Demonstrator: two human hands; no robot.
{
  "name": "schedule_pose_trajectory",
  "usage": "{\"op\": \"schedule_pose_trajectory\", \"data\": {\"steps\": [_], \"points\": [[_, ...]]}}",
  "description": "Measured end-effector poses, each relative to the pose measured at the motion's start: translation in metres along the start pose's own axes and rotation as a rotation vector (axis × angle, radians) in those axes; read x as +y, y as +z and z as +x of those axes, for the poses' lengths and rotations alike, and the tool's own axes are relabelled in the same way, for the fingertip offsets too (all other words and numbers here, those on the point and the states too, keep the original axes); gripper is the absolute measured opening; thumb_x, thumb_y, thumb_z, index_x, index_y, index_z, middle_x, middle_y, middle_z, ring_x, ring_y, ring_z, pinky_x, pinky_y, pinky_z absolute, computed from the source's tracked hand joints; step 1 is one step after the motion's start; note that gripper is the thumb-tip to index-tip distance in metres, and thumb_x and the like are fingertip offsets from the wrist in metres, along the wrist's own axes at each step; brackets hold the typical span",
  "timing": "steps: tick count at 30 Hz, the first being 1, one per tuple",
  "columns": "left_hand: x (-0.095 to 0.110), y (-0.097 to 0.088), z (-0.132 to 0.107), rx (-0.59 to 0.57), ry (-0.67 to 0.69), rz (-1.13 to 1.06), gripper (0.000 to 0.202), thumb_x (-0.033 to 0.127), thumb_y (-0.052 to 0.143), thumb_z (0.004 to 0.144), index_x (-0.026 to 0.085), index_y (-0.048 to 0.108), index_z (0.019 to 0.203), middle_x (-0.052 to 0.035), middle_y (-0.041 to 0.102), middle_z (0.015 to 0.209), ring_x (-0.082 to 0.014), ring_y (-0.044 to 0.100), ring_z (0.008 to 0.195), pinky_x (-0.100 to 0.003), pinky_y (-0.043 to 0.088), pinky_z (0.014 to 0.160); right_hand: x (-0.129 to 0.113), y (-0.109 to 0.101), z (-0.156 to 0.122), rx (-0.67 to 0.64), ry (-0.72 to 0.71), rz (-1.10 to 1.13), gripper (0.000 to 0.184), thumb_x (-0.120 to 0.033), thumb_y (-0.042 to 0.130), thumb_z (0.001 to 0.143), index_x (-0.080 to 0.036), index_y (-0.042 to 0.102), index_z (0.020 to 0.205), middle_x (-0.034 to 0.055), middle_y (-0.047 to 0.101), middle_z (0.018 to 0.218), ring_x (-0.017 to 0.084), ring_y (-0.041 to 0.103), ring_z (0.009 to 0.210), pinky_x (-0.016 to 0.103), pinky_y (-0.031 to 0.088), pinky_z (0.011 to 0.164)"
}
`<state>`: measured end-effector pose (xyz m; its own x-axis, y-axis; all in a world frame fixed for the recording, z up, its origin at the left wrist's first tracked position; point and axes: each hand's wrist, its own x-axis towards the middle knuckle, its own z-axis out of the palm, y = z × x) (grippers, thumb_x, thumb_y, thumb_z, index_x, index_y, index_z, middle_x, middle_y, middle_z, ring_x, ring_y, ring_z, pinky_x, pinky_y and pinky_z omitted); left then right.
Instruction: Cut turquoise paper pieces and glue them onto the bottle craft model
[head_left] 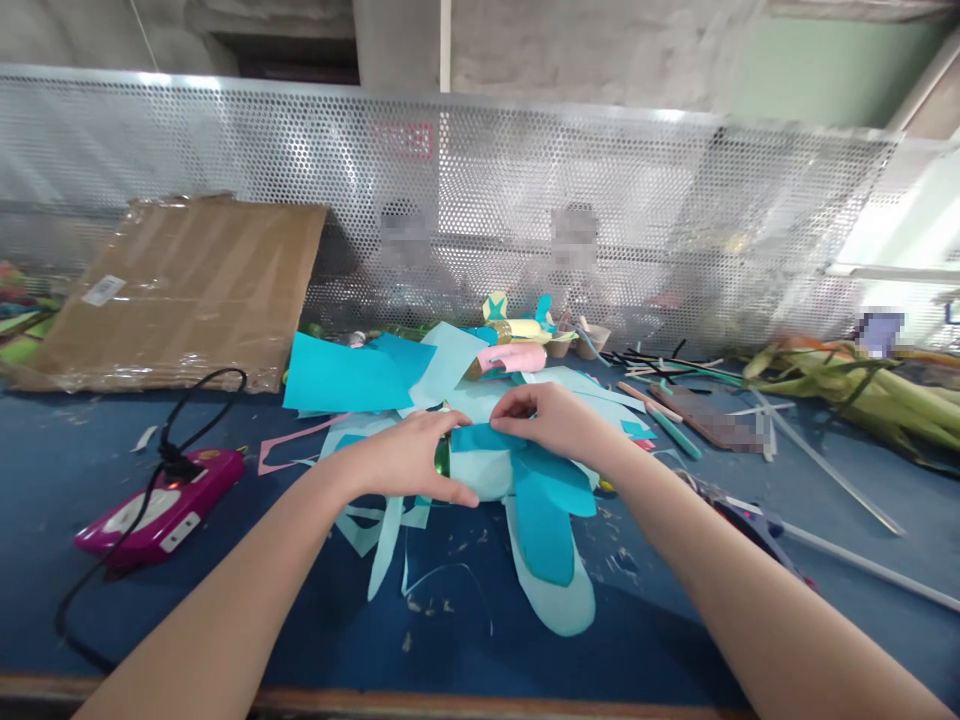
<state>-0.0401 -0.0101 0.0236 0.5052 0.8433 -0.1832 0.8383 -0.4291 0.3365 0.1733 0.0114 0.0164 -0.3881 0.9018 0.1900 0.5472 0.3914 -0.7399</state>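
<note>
Item: pale-blue paper bundle [487, 478] wrapped round a glossy green core [442, 460], with a teal strip [480, 437] laid across its top; it lies mid-table, just in front of the person
Handling (judged): light, limp, quick to crease or tear; the core is probably slick; best held round the wrapped body, the strip by its edge
Left hand [409, 455]: fingers curled closed over the bundle's left end, thumb along the front
Right hand [551, 418]: thumb and forefinger pinched shut on the strip's right end; other fingers loosely bent
Surface: blue table [300, 610], flat, strewn with trimmings; loose teal sheets [345, 375] behind the bundle
Room: perforated metal screen [300, 190] along the back; cardboard [180, 290] leaning on it; pink device [161, 505] with a black cable at left
</note>
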Motion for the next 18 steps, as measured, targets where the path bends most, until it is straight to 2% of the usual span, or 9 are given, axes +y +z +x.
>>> {"op": "schedule_pose_trajectory", "data": {"steps": [4, 10, 18], "points": [[-0.0007, 0.0005, 0.0007, 0.017, 0.057, -0.004, 0.09, 0.07, 0.064, 0.067, 0.027, 0.038, 0.141, -0.0101, 0.042, 0.147, -0.036, 0.033, 0.136, -0.046, 0.038, 0.101, 0.0021, 0.0014, -0.0011, -0.013, -0.011, 0.011, 0.005, -0.023, 0.067, 0.073, -0.023, 0.068, 0.068, -0.0016, 0.069, 0.067, 0.016, 0.063, 0.064, 0.029, 0.05, 0.065], [-0.0004, -0.0005, 0.0008, -0.009, 0.038, 0.044, 0.094, 0.073, 0.06, 0.067, 0.025, 0.035, 0.144, -0.0081, 0.035, 0.152, -0.0368, 0.025, 0.14, -0.047, 0.036, 0.104, 0.0011, 0.0056, -0.0044, 0.025, -0.031, 0.006, 0.005, -0.026, 0.068, 0.073, -0.021, 0.068, 0.071, -0.0008, 0.069, 0.072, 0.015, 0.062, 0.067, 0.028, 0.049, 0.065], [-0.0003, -0.0073, -0.0017, 0.007, 0.071, -0.005, 0.074, 0.071, 0.049, 0.08, 0.025, 0.046, 0.138, -0.0073, 0.049, 0.142, -0.0319, 0.04, 0.132, -0.042, 0.038, 0.102, 0.0023, 0.0061, -0.0056, 0.005, -0.035, -0.014, 0.005, -0.025, 0.068, 0.074, -0.022, 0.067, 0.07, -0.0006, 0.069, 0.073, 0.014, 0.059, 0.066, 0.028, 0.048, 0.065]]}}
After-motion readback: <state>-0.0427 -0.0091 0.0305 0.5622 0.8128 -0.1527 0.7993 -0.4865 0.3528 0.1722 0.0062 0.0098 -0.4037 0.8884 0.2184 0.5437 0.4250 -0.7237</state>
